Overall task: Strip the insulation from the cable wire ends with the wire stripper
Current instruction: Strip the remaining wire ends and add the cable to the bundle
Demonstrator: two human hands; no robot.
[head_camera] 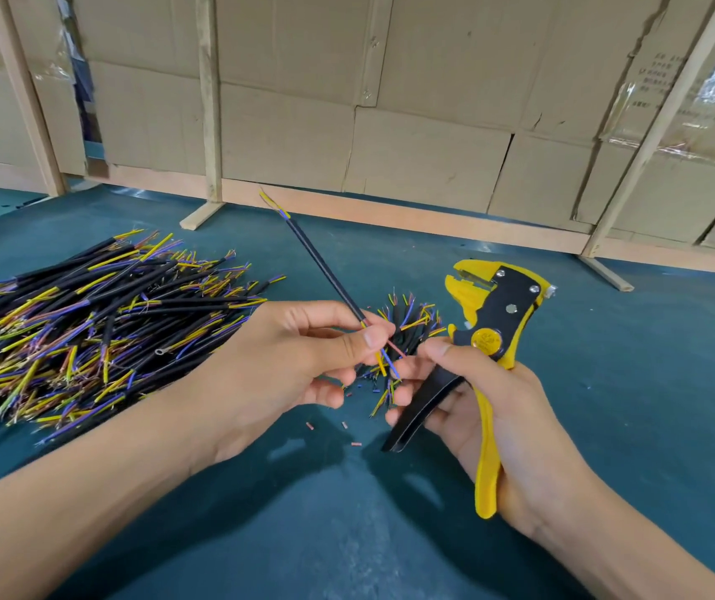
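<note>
1. Left hand: pinching one black cable between thumb and fingertips, held above the middle of the table, far end angled up toward the back edge.
2. Near end of that cable: red, blue and yellow wires fanned out just below the pinch, tips apparently unstripped.
3. Right hand: wrapped round the stripper handles, yellow one in the palm, black one under the fingers; handles spread, head pointing up and away from the wires.
4. Fingertip of the right hand touching the blue wire, seemingly sorting it from the others.
5. To do well, probably: separate one wire, tilt the head down to meet it, feed only the tip into the jaws, keep the pinch close to the sheath, squeeze fully, then release.
6. Risk: two wires caught together, or too deep a bite cutting strands.
7. Containers: none seen. Large pile loose toward the left edge; small bundle just behind the hands.
8. Short scraps of insulation scattered on the table below the hands.
9. Cardboard wall along the back edge.
</note>
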